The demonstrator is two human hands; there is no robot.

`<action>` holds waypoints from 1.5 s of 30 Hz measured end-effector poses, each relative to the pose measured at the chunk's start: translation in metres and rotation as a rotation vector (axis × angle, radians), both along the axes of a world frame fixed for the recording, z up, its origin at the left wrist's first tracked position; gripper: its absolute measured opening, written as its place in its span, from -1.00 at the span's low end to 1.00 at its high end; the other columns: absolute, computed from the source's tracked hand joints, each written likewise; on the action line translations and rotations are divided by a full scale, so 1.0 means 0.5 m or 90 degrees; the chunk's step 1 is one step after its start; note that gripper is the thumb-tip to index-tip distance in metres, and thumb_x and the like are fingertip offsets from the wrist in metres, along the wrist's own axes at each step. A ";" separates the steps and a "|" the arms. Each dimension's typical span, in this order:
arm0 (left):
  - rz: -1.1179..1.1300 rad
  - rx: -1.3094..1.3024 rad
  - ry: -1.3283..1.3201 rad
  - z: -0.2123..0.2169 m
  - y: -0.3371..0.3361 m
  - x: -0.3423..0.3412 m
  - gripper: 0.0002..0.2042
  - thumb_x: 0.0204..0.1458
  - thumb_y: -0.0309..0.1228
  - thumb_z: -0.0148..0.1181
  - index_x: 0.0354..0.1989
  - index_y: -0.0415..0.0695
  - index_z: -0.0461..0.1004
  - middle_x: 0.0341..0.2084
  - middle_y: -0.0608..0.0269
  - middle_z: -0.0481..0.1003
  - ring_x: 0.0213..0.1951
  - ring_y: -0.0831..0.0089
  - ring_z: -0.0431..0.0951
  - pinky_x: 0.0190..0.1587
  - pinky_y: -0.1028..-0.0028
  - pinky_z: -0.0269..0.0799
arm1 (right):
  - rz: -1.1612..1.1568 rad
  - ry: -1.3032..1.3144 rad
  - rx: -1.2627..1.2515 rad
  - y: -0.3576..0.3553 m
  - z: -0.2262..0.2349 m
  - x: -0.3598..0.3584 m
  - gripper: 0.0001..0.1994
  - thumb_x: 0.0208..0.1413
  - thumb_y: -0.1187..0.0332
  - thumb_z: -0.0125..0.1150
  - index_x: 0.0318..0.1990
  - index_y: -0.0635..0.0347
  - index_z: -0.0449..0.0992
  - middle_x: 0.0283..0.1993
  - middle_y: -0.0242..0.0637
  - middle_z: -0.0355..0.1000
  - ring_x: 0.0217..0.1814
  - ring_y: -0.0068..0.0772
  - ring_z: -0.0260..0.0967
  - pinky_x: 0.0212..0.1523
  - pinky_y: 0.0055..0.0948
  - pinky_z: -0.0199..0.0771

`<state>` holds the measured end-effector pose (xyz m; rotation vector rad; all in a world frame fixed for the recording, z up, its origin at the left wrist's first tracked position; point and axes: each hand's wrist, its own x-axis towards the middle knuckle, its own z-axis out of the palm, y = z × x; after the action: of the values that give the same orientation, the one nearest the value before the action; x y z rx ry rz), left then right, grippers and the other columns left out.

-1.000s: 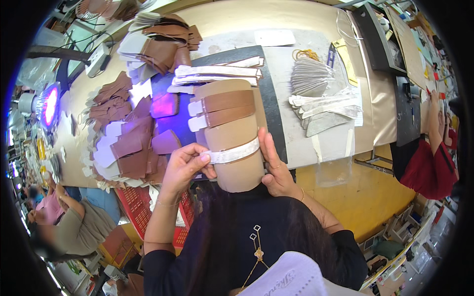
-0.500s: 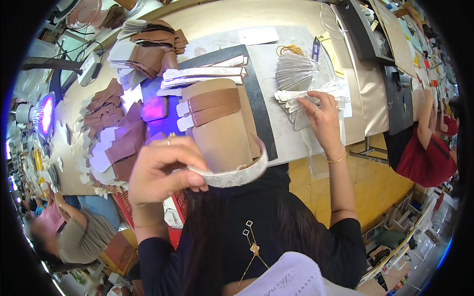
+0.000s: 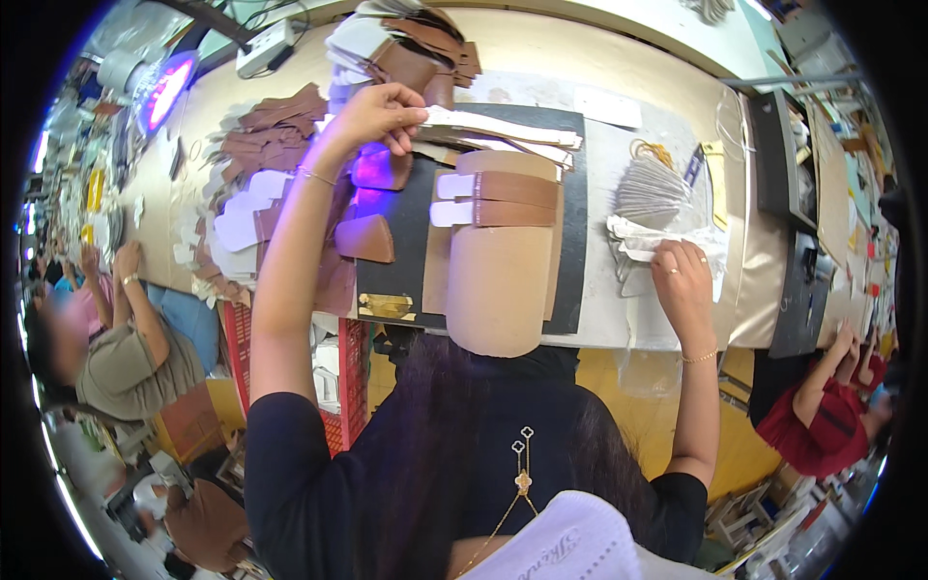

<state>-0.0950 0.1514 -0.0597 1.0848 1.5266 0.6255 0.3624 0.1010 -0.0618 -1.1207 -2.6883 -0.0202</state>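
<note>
A large tan leather piece (image 3: 498, 280) with two brown straps and white tabs lies on the black mat (image 3: 406, 242) at the bench's front edge, free of both hands. My left hand (image 3: 379, 111) is stretched to the far side and pinches the end of a long white strip (image 3: 503, 128) on a stack of such strips. Over at the right, my right hand (image 3: 681, 280) rests with curled fingers on a pile of white cut pieces (image 3: 643, 240), gripping the top one.
Brown and white leather cut-outs (image 3: 271, 184) cover the bench's left part, and more brown pieces (image 3: 416, 48) are stacked at the back. Grey fanned pieces (image 3: 657, 188) lie by the right pile. A purple lamp (image 3: 164, 92) glows far left. Other people sit at left (image 3: 116, 348) and right (image 3: 822, 416).
The tan piece, held up in both hands before, now lies on the mat. My right hand went to the right pile; my left hand then reached up to the white strips.
</note>
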 end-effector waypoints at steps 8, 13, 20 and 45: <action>0.020 0.045 0.035 0.051 -0.115 0.017 -0.68 0.06 -0.14 0.17 -0.31 -0.21 0.48 -0.65 0.37 0.37 -0.71 0.63 0.36 -0.70 0.64 0.25 | -0.051 0.084 -0.094 0.010 0.028 0.000 -0.77 -0.20 0.69 0.21 -0.39 0.23 0.34 -0.32 -0.21 0.41 -0.25 -0.16 0.37 -0.19 -0.32 0.36; -0.015 -0.077 -0.124 0.047 -0.146 0.070 -0.64 0.05 -0.07 0.16 -0.33 -0.20 0.49 -0.60 0.36 0.38 -0.63 0.68 0.33 -0.70 0.67 0.21 | -0.074 0.170 -0.025 0.018 0.045 -0.001 -0.70 -0.02 0.68 0.11 -0.10 0.24 0.42 -0.18 -0.12 0.43 -0.20 -0.19 0.42 -0.17 -0.33 0.40; 0.044 0.028 -0.108 0.103 -0.138 0.098 -0.73 -0.13 -0.23 0.38 -0.46 -0.16 0.49 -0.68 0.43 0.37 -0.71 0.73 0.25 -0.70 0.69 0.10 | -0.268 0.409 0.020 0.010 0.061 0.008 -0.67 0.13 0.61 0.06 0.07 0.28 0.35 -0.19 -0.16 0.47 -0.19 -0.40 0.48 -0.16 -0.49 0.44; 0.097 -0.188 -0.412 0.089 -0.328 0.178 -0.58 0.18 -0.14 -0.04 -0.28 -0.38 0.39 -0.50 -0.07 0.53 -0.49 0.30 0.62 -0.47 0.53 0.57 | -0.153 0.482 -0.931 -0.082 0.165 -0.240 -0.88 0.04 0.45 0.25 -0.37 0.35 0.51 -0.55 -0.34 0.47 -0.60 -0.71 0.37 -0.59 -0.73 0.37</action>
<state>-0.0062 -0.0127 -0.0151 0.4726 1.0877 0.7389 0.2423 0.0599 0.0207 -1.2501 -1.5714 2.0488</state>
